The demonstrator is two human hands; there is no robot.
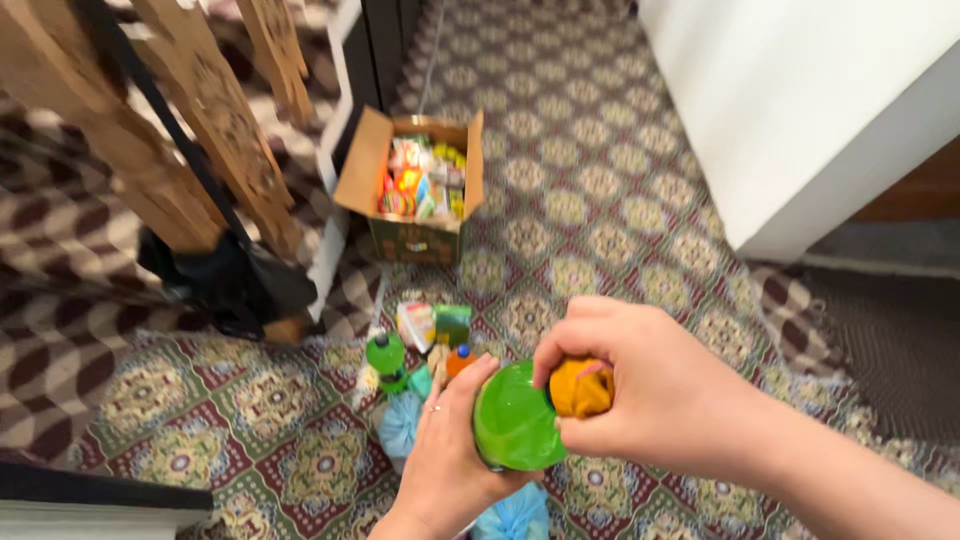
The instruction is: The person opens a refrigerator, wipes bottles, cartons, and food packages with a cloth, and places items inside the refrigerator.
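- Presently the left hand (450, 455) is closed round the body of a green bottle (515, 420), held up over the carpet (590, 200).
- The right hand (640, 390) presses an orange cloth (580, 388), bunched in curled fingers, against the bottle's top; wiping appears in hand, and the next stroke calls for a firm left-hand hold.
- Below lie blue bags (400, 425), a second green bottle (386, 356) and small packets (432, 322).
- Farther off, an open cardboard box (415, 190) holds bright packets.

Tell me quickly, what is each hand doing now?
Left hand: closed around green bottle.
Right hand: closed on orange cloth at the bottle's top.
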